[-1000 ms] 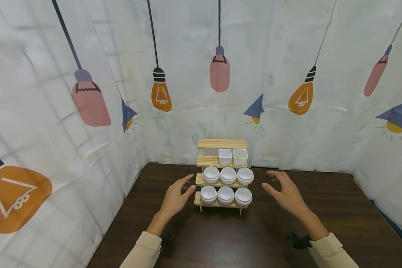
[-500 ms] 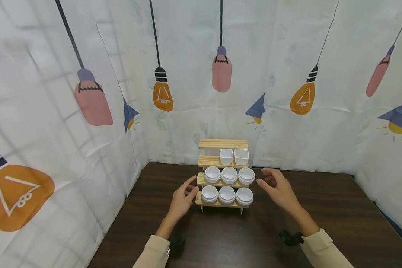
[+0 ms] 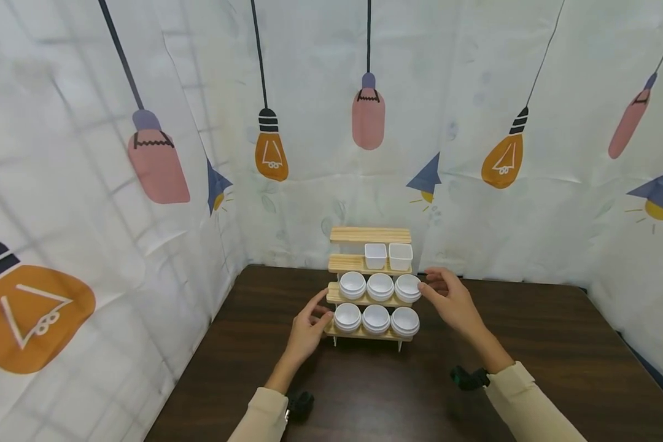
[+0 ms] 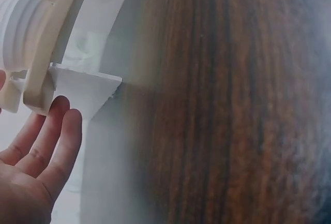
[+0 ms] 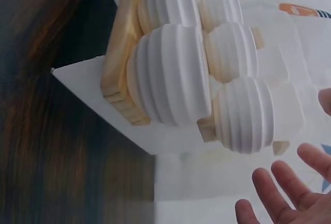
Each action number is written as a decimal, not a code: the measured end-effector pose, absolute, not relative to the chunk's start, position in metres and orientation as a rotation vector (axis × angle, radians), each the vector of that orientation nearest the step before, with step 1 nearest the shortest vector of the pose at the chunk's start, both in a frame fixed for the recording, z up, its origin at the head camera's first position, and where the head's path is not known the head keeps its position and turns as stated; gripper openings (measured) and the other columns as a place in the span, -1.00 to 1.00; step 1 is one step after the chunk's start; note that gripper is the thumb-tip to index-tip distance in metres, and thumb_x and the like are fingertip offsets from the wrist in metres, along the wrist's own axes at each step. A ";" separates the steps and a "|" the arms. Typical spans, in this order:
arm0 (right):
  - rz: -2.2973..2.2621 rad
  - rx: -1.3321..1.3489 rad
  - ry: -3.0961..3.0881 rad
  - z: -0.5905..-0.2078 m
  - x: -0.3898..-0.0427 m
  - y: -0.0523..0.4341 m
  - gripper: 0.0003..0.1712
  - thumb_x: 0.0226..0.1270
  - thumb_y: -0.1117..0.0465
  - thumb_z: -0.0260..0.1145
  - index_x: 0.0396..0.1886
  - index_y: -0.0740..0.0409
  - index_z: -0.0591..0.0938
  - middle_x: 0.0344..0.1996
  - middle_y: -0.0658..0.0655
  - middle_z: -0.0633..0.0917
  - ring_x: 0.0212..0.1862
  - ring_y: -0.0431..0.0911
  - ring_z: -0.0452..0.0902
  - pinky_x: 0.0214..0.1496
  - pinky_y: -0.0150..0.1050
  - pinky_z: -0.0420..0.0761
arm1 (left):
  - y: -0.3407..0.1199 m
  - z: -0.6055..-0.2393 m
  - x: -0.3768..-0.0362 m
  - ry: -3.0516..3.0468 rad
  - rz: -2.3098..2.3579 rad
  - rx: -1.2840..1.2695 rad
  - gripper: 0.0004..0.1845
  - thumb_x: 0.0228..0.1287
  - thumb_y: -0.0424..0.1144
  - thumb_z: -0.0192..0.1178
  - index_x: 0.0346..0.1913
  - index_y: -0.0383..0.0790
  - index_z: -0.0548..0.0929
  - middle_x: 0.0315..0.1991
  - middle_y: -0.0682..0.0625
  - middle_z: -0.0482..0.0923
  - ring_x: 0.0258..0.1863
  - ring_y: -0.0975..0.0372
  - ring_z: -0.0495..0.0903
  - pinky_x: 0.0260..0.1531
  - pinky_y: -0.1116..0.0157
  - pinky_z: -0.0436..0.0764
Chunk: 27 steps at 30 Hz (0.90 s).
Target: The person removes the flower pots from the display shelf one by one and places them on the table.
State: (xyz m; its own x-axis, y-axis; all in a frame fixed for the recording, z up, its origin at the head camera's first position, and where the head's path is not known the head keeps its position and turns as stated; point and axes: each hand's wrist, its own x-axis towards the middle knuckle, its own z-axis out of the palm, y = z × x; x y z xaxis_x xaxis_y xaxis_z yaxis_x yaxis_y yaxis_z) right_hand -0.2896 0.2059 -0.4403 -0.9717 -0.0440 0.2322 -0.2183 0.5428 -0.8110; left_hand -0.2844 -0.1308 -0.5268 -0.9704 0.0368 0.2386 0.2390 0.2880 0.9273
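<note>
Both hands have closed in on the little wooden rack (image 3: 370, 270) since a second ago, when they hovered well out to either side of it. Now the left hand (image 3: 307, 328) sits at the rack's lower left corner, fingers straight and relaxed, with the fingertips (image 4: 59, 113) right at the end of the bottom pale pine slat; the wrist view does not quite show whether they touch it. The right hand (image 3: 450, 301) has come to the right end of the second tier, fingers loosely spread and gripping nothing, its fingertips just beside the rightmost round cup (image 3: 407, 287).

The rack stands at the back of the table (image 3: 530, 344), a dark brown top with streaky wood grain. It has four stepped shelves of light, unfinished-looking wood on white side panels. Six round white cups with ribbed, ridged sides fill the two lower shelves, three to a row. Two square white tubs (image 3: 388, 256) with smooth walls sit side by side on the third shelf, toward the right.

Behind hangs a creased white cloth (image 3: 143, 92) printed with hanging lightbulbs in pink and orange.
</note>
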 end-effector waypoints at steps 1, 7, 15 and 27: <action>1.409 0.222 -2.593 -0.439 -0.291 0.205 -0.38 0.52 -0.10 0.26 0.39 0.15 0.46 0.23 0.28 0.58 0.22 0.15 0.54 0.30 0.12 0.53 | -0.131 -0.528 -0.285 -2.376 -1.765 -0.256 -0.44 0.44 -0.24 0.28 0.44 0.17 0.48 -0.07 -0.21 0.63 -0.45 0.17 0.62 -0.48 0.09 0.73; 1.467 0.199 -2.599 -0.435 -0.300 0.201 -0.33 0.51 -0.19 0.23 0.43 0.07 0.42 0.27 0.24 0.55 0.27 0.16 0.52 0.24 0.12 0.57 | -0.130 -0.531 -0.288 -2.370 -1.785 -0.239 -0.51 0.53 -0.12 0.18 0.45 0.20 0.47 -0.08 -0.19 0.62 -0.52 0.17 0.60 -0.48 0.05 0.73; 1.511 0.161 -2.584 -0.428 -0.315 0.196 -0.32 0.49 -0.13 0.28 0.45 0.06 0.39 0.31 0.32 0.52 0.30 0.24 0.47 0.24 0.17 0.55 | -0.130 -0.530 -0.295 -2.338 -1.739 -0.228 -0.57 0.58 -0.02 0.08 0.42 0.17 0.53 -0.16 -0.10 0.68 -0.34 0.26 0.58 -0.44 0.32 0.60; 1.594 0.152 -2.579 -0.425 -0.334 0.185 -0.11 0.39 -0.23 0.35 0.53 0.07 0.27 0.33 0.27 0.47 0.32 0.21 0.43 0.30 0.18 0.51 | -0.126 -0.534 -0.308 -2.288 -1.759 -0.200 -0.56 0.60 -0.07 0.07 0.44 0.04 0.51 0.06 -0.15 0.73 0.10 0.05 0.65 0.17 0.02 0.56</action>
State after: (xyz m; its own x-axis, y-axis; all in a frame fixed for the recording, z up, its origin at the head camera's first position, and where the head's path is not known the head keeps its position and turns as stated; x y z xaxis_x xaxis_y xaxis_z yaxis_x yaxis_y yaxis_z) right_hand -0.3337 0.1853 -0.4251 -0.9894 -0.0291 0.1426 -0.1406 0.4450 -0.8844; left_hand -0.3080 -0.1259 -0.5342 -0.9598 -0.0420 0.2776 0.2574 0.2627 0.9299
